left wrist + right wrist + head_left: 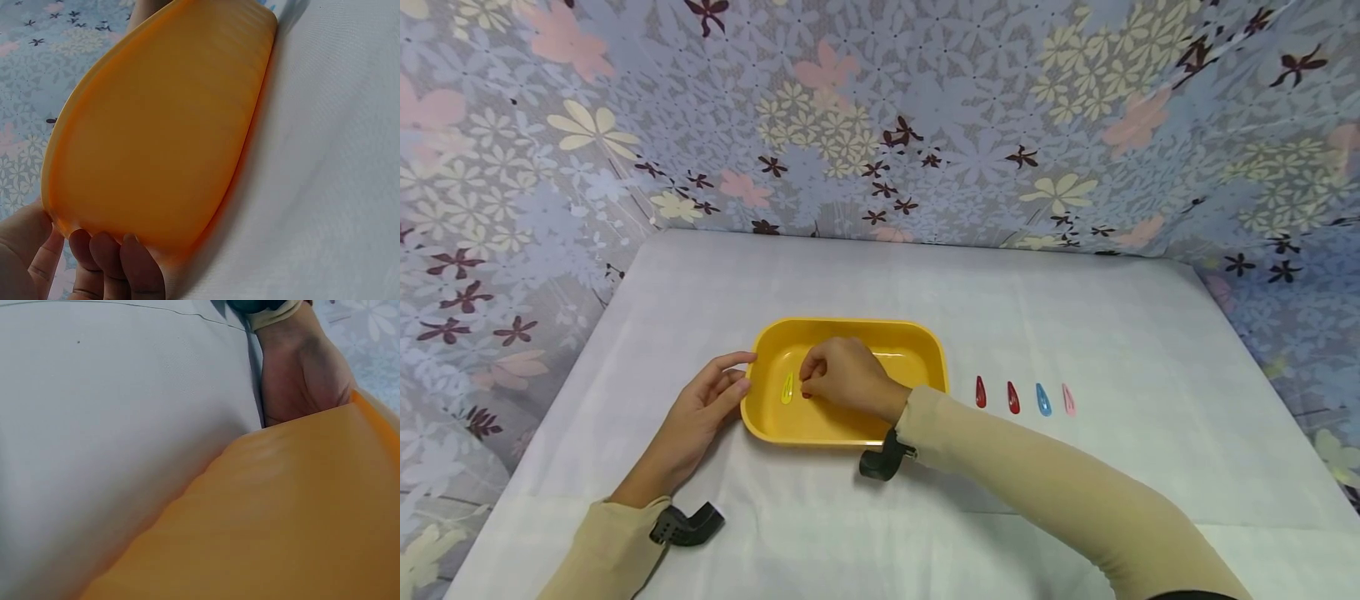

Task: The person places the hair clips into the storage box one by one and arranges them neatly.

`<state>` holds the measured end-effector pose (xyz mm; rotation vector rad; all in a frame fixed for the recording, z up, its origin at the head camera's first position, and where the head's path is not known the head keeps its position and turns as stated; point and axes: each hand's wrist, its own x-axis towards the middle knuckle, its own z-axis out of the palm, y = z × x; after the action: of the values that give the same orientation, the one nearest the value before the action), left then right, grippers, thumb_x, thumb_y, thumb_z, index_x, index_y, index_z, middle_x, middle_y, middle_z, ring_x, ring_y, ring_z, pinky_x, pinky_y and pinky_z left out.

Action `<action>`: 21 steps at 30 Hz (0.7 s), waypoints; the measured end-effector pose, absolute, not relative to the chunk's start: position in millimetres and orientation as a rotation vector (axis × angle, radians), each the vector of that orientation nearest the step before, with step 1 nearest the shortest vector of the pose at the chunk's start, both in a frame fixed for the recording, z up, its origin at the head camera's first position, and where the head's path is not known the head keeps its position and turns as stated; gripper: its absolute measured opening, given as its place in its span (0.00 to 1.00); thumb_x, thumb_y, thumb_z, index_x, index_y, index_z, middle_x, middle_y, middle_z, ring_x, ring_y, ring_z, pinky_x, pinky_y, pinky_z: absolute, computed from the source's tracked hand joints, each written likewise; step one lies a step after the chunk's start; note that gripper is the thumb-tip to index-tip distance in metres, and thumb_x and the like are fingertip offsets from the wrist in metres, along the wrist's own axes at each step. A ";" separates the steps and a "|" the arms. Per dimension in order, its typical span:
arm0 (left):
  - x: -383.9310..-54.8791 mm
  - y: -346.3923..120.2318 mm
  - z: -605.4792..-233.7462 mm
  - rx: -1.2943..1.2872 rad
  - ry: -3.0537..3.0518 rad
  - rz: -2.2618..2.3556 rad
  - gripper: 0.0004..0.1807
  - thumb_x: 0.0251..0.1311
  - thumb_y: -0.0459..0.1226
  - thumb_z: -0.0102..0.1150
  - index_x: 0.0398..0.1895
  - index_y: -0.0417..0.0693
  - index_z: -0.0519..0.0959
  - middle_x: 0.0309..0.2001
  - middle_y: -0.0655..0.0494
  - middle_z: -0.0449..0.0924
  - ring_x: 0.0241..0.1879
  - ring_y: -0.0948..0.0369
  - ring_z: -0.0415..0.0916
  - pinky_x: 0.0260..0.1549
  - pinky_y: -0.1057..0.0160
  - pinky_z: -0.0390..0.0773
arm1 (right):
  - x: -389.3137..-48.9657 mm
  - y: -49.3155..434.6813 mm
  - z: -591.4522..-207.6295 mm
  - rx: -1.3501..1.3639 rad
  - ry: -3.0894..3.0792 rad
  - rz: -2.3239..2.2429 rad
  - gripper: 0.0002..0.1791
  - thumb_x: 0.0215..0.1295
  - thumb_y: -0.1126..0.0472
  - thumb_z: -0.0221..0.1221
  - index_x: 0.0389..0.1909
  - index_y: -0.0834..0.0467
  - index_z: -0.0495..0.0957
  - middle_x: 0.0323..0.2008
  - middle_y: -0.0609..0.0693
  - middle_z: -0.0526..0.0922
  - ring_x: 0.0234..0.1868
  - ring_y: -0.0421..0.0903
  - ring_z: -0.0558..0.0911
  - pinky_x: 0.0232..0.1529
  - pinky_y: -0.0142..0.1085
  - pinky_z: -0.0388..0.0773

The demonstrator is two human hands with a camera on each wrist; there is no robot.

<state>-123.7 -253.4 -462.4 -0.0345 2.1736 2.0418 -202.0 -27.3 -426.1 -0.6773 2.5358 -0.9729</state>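
My right hand reaches down inside a yellow tray. Its thumb and fingertips pinch a small red hair clip, mostly covered by the fingers. Just left of those fingertips, a yellow hair clip lies on the tray floor. My left hand holds the tray's left end, thumb and index finger at the rim. In the left wrist view, its other fingertips press on the outer wall of the tray. The right wrist view shows mainly the tray's outer side, which hides the right hand.
Right of the tray, a row of hair clips lies on the white cloth: two red ones, a blue one and a pink one. Flowered fabric rises behind the table.
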 end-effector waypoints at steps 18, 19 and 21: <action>-120.4 -255.9 -466.8 -0.005 2.178 2.034 0.26 0.75 0.46 0.56 0.71 0.50 0.68 0.52 0.46 0.71 0.45 0.62 0.74 0.47 0.70 0.79 | -194.5 23.1 -359.7 -0.738 2.579 -1.259 0.06 0.68 0.58 0.68 0.44 0.51 0.87 0.33 0.42 0.84 0.34 0.45 0.80 0.31 0.34 0.76; -120.8 -255.5 -466.6 -0.001 2.179 2.038 0.26 0.75 0.46 0.56 0.71 0.49 0.67 0.52 0.46 0.71 0.45 0.62 0.74 0.47 0.70 0.79 | -194.5 34.0 -351.8 -0.728 2.591 -1.306 0.06 0.68 0.58 0.68 0.44 0.51 0.87 0.34 0.42 0.85 0.33 0.47 0.81 0.31 0.36 0.77; -121.1 -254.6 -465.4 0.004 2.191 2.033 0.26 0.76 0.46 0.56 0.71 0.48 0.67 0.52 0.46 0.71 0.44 0.61 0.74 0.47 0.70 0.79 | -193.9 58.4 -338.0 -0.686 2.624 -1.384 0.07 0.67 0.57 0.69 0.45 0.49 0.87 0.35 0.43 0.86 0.32 0.48 0.82 0.32 0.39 0.80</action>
<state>-121.1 -254.6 -465.4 0.0038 2.1906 2.0334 -193.9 58.4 -338.0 -0.6856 2.6237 -1.3836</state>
